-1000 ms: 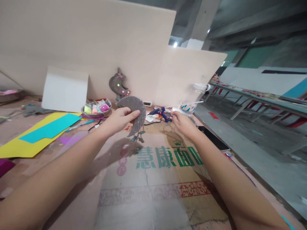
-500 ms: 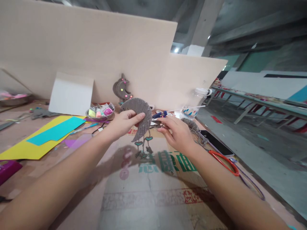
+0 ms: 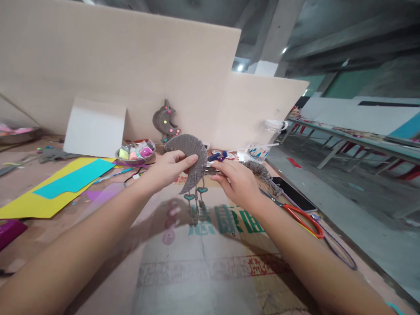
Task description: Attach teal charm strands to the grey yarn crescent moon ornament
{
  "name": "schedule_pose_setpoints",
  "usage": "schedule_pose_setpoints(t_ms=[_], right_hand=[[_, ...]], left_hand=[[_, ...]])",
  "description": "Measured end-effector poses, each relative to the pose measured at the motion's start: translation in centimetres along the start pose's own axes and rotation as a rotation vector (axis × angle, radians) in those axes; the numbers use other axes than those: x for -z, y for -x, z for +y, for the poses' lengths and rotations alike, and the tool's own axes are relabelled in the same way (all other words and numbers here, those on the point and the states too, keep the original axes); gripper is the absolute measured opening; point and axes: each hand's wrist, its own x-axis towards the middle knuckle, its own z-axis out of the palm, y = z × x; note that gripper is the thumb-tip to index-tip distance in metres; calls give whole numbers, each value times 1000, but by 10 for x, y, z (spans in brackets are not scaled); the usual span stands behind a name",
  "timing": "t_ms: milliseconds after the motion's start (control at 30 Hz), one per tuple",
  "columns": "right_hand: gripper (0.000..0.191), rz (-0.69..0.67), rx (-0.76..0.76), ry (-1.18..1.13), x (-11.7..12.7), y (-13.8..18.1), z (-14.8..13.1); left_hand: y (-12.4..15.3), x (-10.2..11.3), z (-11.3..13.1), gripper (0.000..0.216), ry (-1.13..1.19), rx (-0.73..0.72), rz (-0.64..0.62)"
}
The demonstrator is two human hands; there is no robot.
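scissors (image 3: 303, 220), phone (image 3: 295, 196) and twine (image 3: 262, 174) beside right hand (image 3: 239, 184), bowl (image 3: 135, 154) behind left hand (image 3: 168, 168)

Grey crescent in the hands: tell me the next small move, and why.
Probably steady the crescent with the left hand while the right hand presses gently at its right edge. The left hand pinches it in the air, the right fingertips sit at that edge, and small hearts dangle loose below, so a jerk could swing them.

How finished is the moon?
The grey moon is wrapped in string, with teal hearts hanging below. The left hand holds it while the right hand touches its edge. The second moon by the board has coloured dots; this one shows none, so maybe those remain.
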Motion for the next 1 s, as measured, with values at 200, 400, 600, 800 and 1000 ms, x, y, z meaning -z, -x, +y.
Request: schedule_pose_setpoints(t_ms=[200, 400, 600, 800, 1000], right_hand=[[26, 6, -3, 1, -2, 1, 0], [24, 12, -13, -23, -3, 1, 1], [22, 18, -22, -48, -2, 1, 1], [21, 26, -61, -98, -3, 1, 1], [26, 67, -132, -157, 3, 0, 4]], left_hand=[[2, 0, 2, 48, -10, 10, -10], [2, 0, 3, 48, -5, 8, -10], [3, 0, 2, 49, -37, 4, -8], [3, -1, 4, 47, 1, 17, -15], [1, -1, 3, 46, 70, 25, -11]])
